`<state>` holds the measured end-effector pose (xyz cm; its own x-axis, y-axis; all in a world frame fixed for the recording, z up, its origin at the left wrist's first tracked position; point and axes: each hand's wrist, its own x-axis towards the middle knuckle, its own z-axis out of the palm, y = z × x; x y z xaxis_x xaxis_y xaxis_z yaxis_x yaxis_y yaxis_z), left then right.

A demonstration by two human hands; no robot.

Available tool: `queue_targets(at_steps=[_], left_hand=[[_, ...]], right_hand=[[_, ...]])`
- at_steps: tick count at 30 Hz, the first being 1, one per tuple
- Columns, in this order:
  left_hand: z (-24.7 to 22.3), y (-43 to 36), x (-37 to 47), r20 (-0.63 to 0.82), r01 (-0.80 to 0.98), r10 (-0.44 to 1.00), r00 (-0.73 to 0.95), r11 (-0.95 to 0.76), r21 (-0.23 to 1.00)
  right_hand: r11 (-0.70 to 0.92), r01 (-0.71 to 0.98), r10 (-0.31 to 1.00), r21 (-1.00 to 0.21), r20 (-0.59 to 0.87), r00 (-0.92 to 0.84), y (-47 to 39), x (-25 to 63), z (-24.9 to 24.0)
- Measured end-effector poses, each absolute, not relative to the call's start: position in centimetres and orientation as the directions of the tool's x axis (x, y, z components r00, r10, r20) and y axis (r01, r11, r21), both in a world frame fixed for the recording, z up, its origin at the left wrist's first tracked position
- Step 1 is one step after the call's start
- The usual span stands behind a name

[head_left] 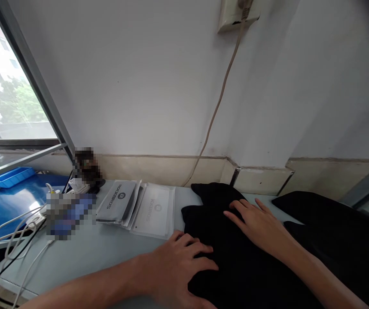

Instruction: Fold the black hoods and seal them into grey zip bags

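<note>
Black cloth (226, 274): on table (107, 246), beside plastic pouches (154, 214). Left hand (173, 266), right hand (258, 223): on cloth, fingers open, spread, gripping nothing. Risk: creased cloth or shoved pouches, if left hand slides.

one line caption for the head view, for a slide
Two bare hands rest on black fabric beside ROCKBROS packets on a pale tabletop.

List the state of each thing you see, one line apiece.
Black cloth: spread out, under both hands
Left hand: open, fingers spread
Right hand: open, palm down
Grey packets: stacked
Clear bag: lying flat
Cord: plugged in
Socket: in use
</note>
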<state>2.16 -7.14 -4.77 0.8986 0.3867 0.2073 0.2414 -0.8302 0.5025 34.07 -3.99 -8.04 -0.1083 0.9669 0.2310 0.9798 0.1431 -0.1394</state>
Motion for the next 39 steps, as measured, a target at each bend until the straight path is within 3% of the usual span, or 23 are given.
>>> queue_targets(at_steps=[4, 7, 10, 12, 18, 21, 26, 29, 32, 35, 39], left_hand=[[-3.0, -6.8, 2.4, 0.152, 0.224, 0.403, 0.902, -0.739, 0.635], [-3.1, -5.8, 2.5, 0.221, 0.274, 0.438, 0.872, -0.808, 0.522], [-3.9, -4.7, 2.5, 0.275, 0.336, 0.445, 0.852, -0.869, 0.363], [-4.4, -4.1, 2.5, 0.254, 0.356, 0.448, 0.857, -0.872, 0.337], [-4.2, -3.3, 2.5, 0.209, 0.500, 0.595, 0.776, -0.783, 0.371], [-3.9, -2.7, 2.2, 0.143, 0.483, 0.591, 0.794, -0.755, 0.443], [-2.6, -1.6, 1.8, 0.076, 0.482, 0.581, 0.810, -0.734, 0.478], [-1.9, -0.6, 2.5, 0.133, 0.497, 0.586, 0.799, -0.768, 0.404], [-2.4, 1.0, 4.0, 0.236, 0.521, 0.569, 0.788, -0.820, 0.238], [-3.6, 2.8, 5.6, 0.207, 0.548, 0.542, 0.814, -0.836, 0.034], [-4.5, 4.9, 6.5, 0.184, 0.608, 0.591, 0.785, -0.793, -0.049]], right_hand=[[0.235, 0.951, 0.943, -0.198, 0.285, -0.174, -4.3, 32.5, -7.2], [0.336, 0.908, 0.925, -0.249, 0.270, -0.268, -4.7, 31.8, -7.4], [0.320, 0.913, 0.938, -0.252, 0.219, -0.268, -5.1, 31.8, -6.9], [0.294, 0.918, 0.952, -0.266, 0.160, -0.259, -5.4, 31.9, -6.2], [0.388, 0.839, 0.919, -0.381, 0.227, -0.322, -5.3, 31.6, -5.6], [0.413, 0.796, 0.910, -0.443, 0.230, -0.345, -5.1, 30.9, -6.1], [0.365, 0.841, 0.927, -0.398, 0.238, -0.290, -4.9, 29.8, -6.6], [0.369, 0.869, 0.922, -0.329, 0.248, -0.297, -4.9, 29.5, -7.0], [0.345, 0.891, 0.931, -0.295, 0.223, -0.287, -4.8, 29.6, -7.7], [0.346, 0.895, 0.934, -0.282, 0.198, -0.298, -4.7, 30.0, -8.2], [0.377, 0.894, 0.915, -0.241, 0.244, -0.320, -4.9, 30.8, -8.2]])
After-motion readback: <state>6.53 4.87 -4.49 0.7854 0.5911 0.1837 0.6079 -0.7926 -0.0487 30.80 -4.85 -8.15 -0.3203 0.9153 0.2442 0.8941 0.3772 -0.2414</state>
